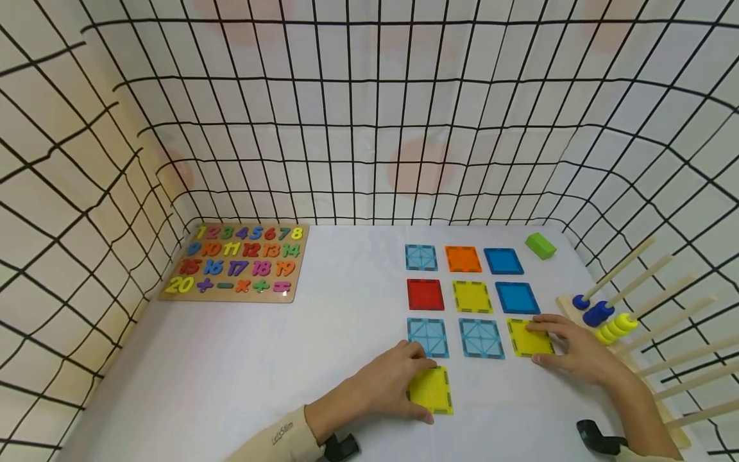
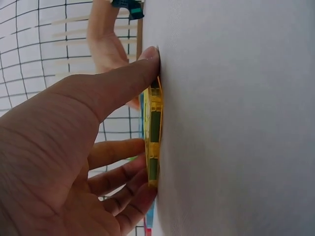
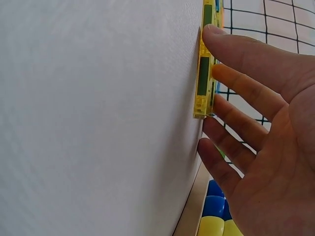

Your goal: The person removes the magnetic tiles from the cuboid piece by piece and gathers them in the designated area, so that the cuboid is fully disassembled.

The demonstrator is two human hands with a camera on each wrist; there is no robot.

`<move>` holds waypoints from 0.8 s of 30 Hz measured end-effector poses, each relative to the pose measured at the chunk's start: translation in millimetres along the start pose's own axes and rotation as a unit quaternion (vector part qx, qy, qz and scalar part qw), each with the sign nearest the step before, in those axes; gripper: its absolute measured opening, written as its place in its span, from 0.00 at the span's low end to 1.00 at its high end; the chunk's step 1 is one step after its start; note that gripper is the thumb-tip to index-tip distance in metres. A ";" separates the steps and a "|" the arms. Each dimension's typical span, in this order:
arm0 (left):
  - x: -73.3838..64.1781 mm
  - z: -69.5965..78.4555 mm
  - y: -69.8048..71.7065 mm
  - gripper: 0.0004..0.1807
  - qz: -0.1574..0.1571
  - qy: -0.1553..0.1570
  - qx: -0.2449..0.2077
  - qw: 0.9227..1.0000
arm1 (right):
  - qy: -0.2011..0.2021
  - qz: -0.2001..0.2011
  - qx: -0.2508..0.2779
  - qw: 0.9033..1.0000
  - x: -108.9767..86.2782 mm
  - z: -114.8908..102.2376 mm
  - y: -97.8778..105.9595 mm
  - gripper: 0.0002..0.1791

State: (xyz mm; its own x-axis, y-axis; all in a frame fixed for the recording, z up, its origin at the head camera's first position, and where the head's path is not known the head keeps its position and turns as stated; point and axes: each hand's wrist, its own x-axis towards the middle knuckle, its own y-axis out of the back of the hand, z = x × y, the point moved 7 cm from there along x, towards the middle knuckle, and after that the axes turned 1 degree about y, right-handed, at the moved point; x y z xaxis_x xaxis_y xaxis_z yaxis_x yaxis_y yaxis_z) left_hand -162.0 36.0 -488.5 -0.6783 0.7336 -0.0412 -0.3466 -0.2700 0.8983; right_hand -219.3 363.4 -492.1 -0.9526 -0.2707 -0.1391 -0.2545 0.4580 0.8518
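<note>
My left hand [image 1: 395, 382] grips a yellow square magnetic tile [image 1: 434, 391], thumb at its near edge and fingers at its far edge. In the left wrist view this yellow tile [image 2: 155, 130] is seen edge-on, close over the white surface, between thumb and fingers of the left hand [image 2: 64, 147]. My right hand [image 1: 577, 350] holds another yellow tile [image 1: 526, 338] by its right side, at the right end of the nearest full row. The right wrist view shows the thumb of the right hand [image 3: 266, 118] on the edge of that yellow tile [image 3: 204, 73], other fingers loosely spread.
Behind lie tiles in rows: light blue [image 1: 481, 338], red [image 1: 425, 294], yellow [image 1: 472, 297], orange [image 1: 463, 259] and dark blue [image 1: 503, 261]. A green block [image 1: 540, 246] sits back right. A bead rack [image 1: 568, 311] stands right, a number board [image 1: 231, 294] left. Black grid walls [image 1: 378, 80] enclose the table.
</note>
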 end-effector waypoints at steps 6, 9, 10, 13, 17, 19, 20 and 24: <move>1.1 -0.9 -0.4 0.42 -0.003 -0.005 0.006 1.000 | -0.001 -0.001 -0.012 1.000 2.0 0.9 -0.6 0.37; 1.6 -2.4 -2.2 0.41 -0.006 -0.006 0.005 1.000 | -0.004 -0.004 -0.018 1.000 2.5 2.2 -1.9 0.37; 1.7 -2.7 -2.3 0.41 -0.007 -0.005 0.003 1.000 | -0.005 -0.004 -0.021 1.000 2.6 2.3 -2.0 0.37; 2.0 -3.2 -2.3 0.42 -0.009 -0.005 0.000 1.000 | -0.001 -0.002 -0.030 1.000 2.4 1.1 -1.4 0.37; -0.1 -4.1 1.1 0.44 0.000 -0.008 -0.002 1.000 | -0.002 -0.003 -0.042 0.999 0.4 -3.9 -1.4 0.38; -2.3 -6.2 7.1 0.46 0.011 -0.004 -0.004 1.000 | 0.001 0.003 -0.045 0.999 -0.6 -8.1 0.8 0.37; -3.6 -8.3 11.8 0.46 0.018 0.001 -0.003 1.000 | 0.003 0.010 -0.043 0.999 -0.6 -11.1 2.7 0.36; -9.3 -30.6 42.0 0.46 0.050 0.051 -0.006 0.997 | 0.034 0.054 -0.039 0.997 5.5 -30.5 18.5 0.30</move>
